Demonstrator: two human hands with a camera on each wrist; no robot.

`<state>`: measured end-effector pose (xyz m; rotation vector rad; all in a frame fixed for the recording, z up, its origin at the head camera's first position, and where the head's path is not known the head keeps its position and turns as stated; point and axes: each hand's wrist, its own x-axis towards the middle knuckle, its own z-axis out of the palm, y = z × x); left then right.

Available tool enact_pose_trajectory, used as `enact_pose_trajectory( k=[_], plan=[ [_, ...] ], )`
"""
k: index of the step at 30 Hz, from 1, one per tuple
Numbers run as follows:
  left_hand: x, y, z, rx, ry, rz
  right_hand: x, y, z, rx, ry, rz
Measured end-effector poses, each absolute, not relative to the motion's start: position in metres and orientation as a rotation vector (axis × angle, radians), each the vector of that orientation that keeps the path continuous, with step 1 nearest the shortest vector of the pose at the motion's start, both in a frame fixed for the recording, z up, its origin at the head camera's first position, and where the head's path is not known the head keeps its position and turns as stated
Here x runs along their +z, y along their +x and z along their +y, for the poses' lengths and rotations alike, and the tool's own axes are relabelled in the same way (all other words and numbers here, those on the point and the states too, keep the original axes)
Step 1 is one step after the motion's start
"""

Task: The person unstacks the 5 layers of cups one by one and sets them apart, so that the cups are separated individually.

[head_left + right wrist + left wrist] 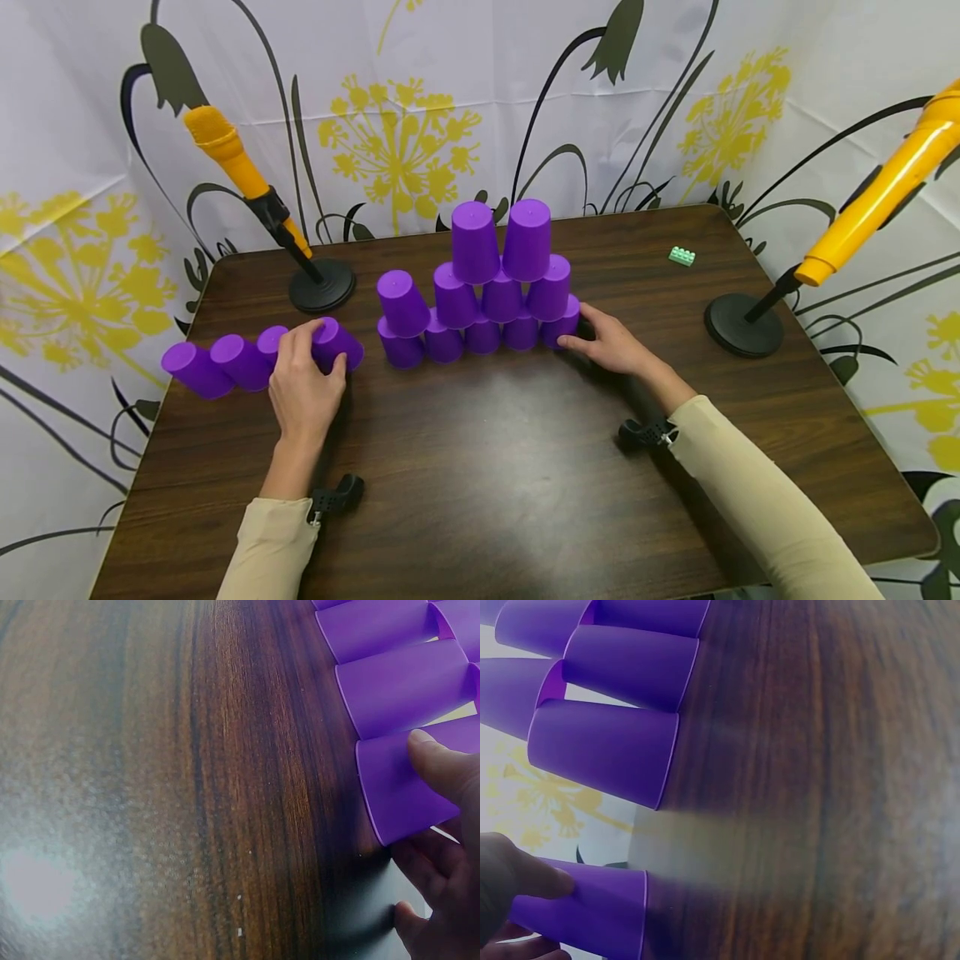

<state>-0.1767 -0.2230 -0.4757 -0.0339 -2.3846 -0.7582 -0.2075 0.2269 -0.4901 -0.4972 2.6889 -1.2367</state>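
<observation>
Upside-down purple cups form a stack on the table: several in the bottom row, several in the second, two cups (501, 240) on top. My left hand (306, 387) holds a separate purple cup (339, 345) left of the stack, thumb on its near side; the left wrist view shows a gap between this cup (592, 911) and the stack's end cup (604, 750). My right hand (611, 343) grips the bottom row's rightmost cup (558, 327), thumb in front and fingers behind. In the right wrist view that cup (390, 791) stands beside its neighbour (405, 686).
Three more upside-down purple cups (240, 363) line up at the table's left, one partly behind my left hand. Yellow microphone-like objects on black stands (322, 286) (744, 325) flank the table (495, 467). A small green toy brick (682, 256) lies at the back right.
</observation>
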Motion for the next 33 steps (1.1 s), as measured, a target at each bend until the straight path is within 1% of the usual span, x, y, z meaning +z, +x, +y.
enact_pose_trajectory(
  k=[10, 14, 18, 22, 27, 30, 33],
  plan=[
    [-0.462, -0.172, -0.223, -0.741, -0.05, -2.36, -0.489, -0.207, 0.227, -1.237, -0.494, 2.689],
    [-0.446, -0.17, -0.219, -0.728, -0.075, -2.324, -0.488, -0.207, 0.226, -1.236, -0.493, 2.69],
    [-0.42, -0.17, -0.208, -0.761, -0.118, -2.256, -0.487, -0.206, 0.227, -1.245, -0.494, 2.689],
    [-0.39, -0.173, -0.187, -0.825, -0.224, -2.17, -0.487, -0.206, 0.227, -1.243, -0.491, 2.691],
    [-0.357, -0.177, -0.154, -0.936, -0.445, -2.072, -0.485, -0.207, 0.227, -1.243, -0.499, 2.69],
    [-0.344, -0.183, -0.133, -0.991, -0.581, -2.043, -0.484, -0.207, 0.227, -1.243, -0.494, 2.689],
    [-0.339, -0.191, -0.114, -1.009, -0.687, -2.051, -0.483, -0.207, 0.227, -1.239, -0.486, 2.687]
  ],
)
